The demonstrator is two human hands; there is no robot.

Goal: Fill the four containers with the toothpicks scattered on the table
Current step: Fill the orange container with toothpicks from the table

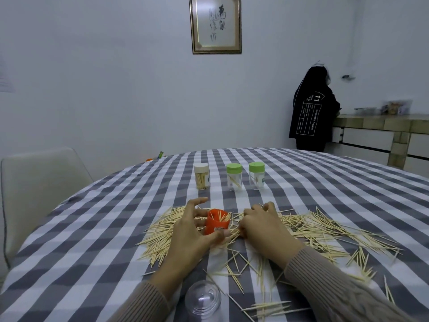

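Cataloguing, head view: one wide view looking down over a round bench (92, 228) under a grey-and-white checked cloth.
Left hand (192, 231): fingers and thumb curled round the orange container, steadying it upright.
Orange container (216, 223): open at the top, standing amid the toothpicks at bench centre; a few sticks seem to lean inside, though the fill level cannot be judged.
Right hand (260, 221): knuckles up, fingers bent down into the heap just right of the orange container, apparently pinching a bunch of toothpicks; the fingertips are hidden, so the grip is a judgement.
Toothpicks (325, 228): wide loose scatter to both sides of the hands and toward the near edge.
White-lidded jar (201, 175): farther back, lid on, packed with sticks; looks finished.
Green-lidded jar, left (234, 177): lid on, only a few sticks inside.
Green-lidded jar, right (256, 175): lid on, likewise nearly empty.
Clear cap (203, 300): near edge, between the sleeves; probably the orange container's cover.
Progress: by appearance one of four filled, one being loaded, two barely begun; most toothpicks remain on the cloth.
Background: a person in black (311, 112) at a side counter, framed calligraphy (216, 24), a pale chair (41, 177).
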